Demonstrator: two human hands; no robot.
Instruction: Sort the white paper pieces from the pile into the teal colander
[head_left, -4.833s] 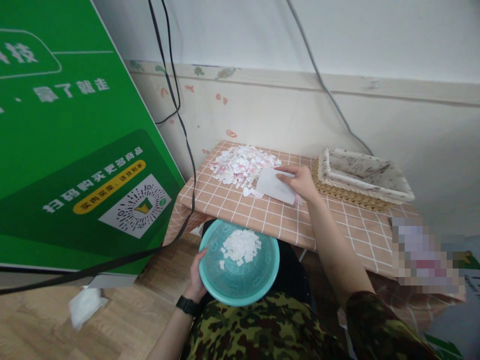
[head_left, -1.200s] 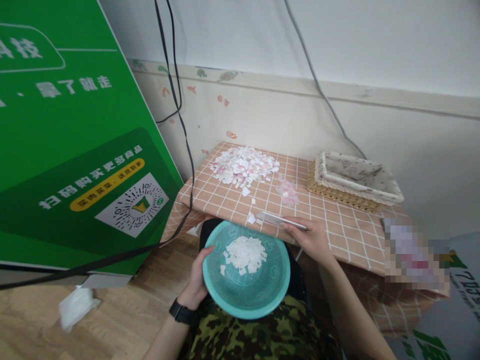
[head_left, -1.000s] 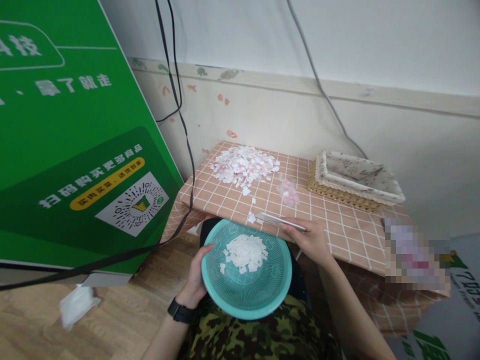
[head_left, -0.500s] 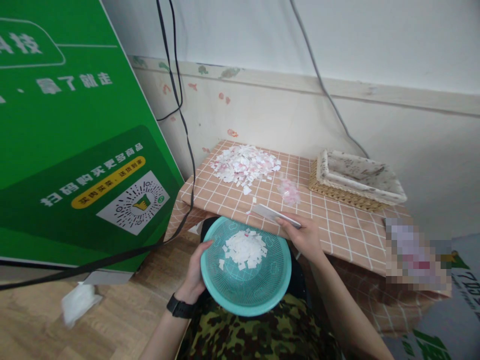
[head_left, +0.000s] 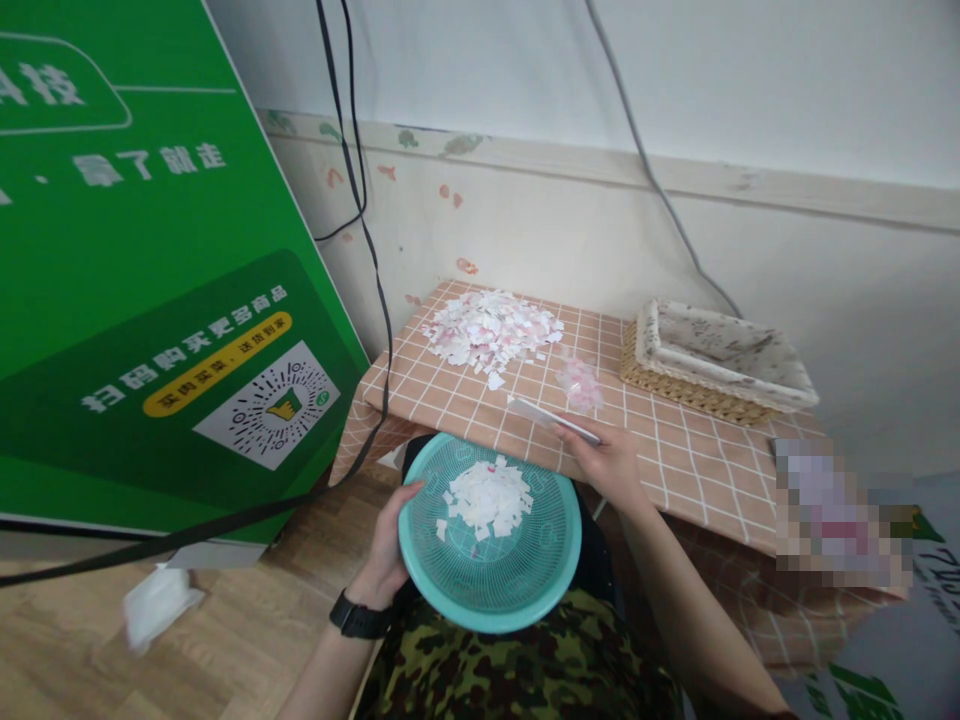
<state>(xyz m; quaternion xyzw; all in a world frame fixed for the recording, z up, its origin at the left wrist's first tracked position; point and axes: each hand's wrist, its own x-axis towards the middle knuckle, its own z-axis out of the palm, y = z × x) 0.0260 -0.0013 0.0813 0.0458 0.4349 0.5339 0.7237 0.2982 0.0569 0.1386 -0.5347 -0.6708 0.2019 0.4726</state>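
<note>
My left hand (head_left: pixel 388 540) grips the left rim of a round turquoise plastic basket (head_left: pixel 487 605), with the thumb over the edge. Held over my lap, the basket has its upper rim at the table edge. A heap of small white paper scraps (head_left: pixel 491 495) lies inside it. In my right hand (head_left: pixel 604 460) is a flat pale-grey strip (head_left: pixel 541 412), its far end low over the tablecloth near the table edge. Beyond it are a big pile of white and pinkish scraps (head_left: pixel 491 330) and a smaller pink cluster (head_left: pixel 580 382).
A checked brown cloth (head_left: pixel 690 450) covers the table. A lined wicker basket (head_left: pixel 697 390) stands at the back right, with a blurred-out item (head_left: pixel 832 510) nearer. On the left, a black strap (head_left: pixel 384 350) hangs before a green panel (head_left: pixel 165 250). A white bag (head_left: pixel 161 605) lies on the floor.
The strip has shifted slightly away from me and right. Small scraps at the table edge by its tip no longer show, and a tiny piece now shows low in the turquoise basket.
</note>
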